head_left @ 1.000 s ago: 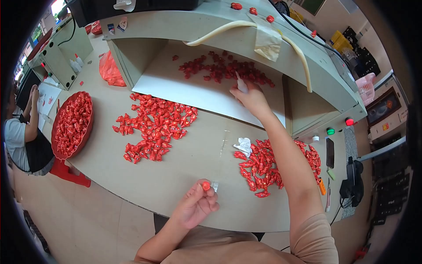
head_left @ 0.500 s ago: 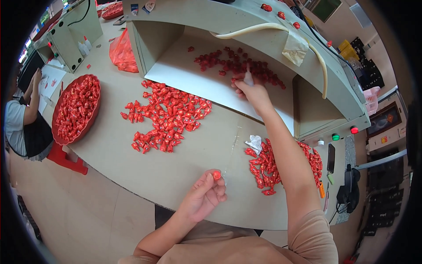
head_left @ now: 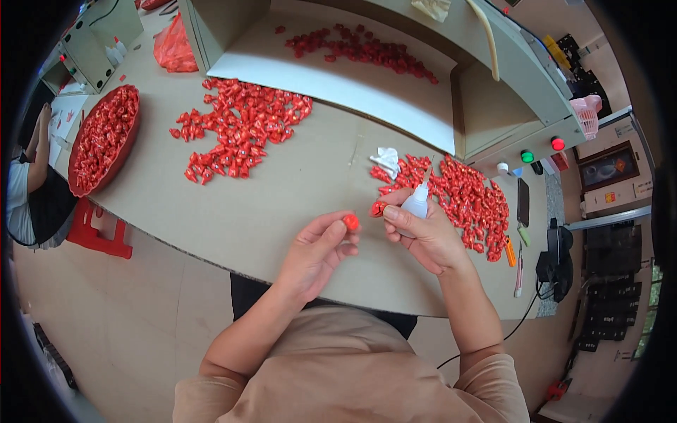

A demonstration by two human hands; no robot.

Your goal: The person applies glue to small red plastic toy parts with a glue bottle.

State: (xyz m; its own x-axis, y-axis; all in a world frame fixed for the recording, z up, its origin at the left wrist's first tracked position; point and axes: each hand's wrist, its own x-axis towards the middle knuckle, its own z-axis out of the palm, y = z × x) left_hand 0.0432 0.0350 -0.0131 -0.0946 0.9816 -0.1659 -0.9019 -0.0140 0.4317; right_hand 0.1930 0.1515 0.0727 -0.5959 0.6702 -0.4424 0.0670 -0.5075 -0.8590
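- Left hand (head_left: 319, 248): thumb and fingers pinch a red piece (head_left: 350, 222) at the fingertips, above the table (head_left: 282, 194).
- Right hand (head_left: 431, 236): gripping a white bottle (head_left: 416, 203), with a second red piece (head_left: 379, 209) held at the thumb and fingertips.
- The bottle's thin tip points up and away from both pieces; judged not in use at this instant. Whether either piece has been treated cannot be told.
- The two pieces are near each other but apart. This unit is judged unfinished, at an early or middle stage.
- Bay (head_left: 310, 79): a scatter of dark red pieces (head_left: 363, 53) lies on its white floor, unhandled at this moment. Judged as stock left to work through.
- Right pile (head_left: 474, 204): many red pieces, just beyond the right hand, beside a crumpled tissue (head_left: 386, 161). Also judged as stock left.
- Left pile (head_left: 247, 127): many glossy red pieces in front of the bay. Possibly finished output; their exact state is too small to confirm.
- Basin (head_left: 124, 151): heaped with red pieces at the table's left edge. Whether these are done cannot be told.
- Overall: work judged well short of complete, given the amounts lying loose.
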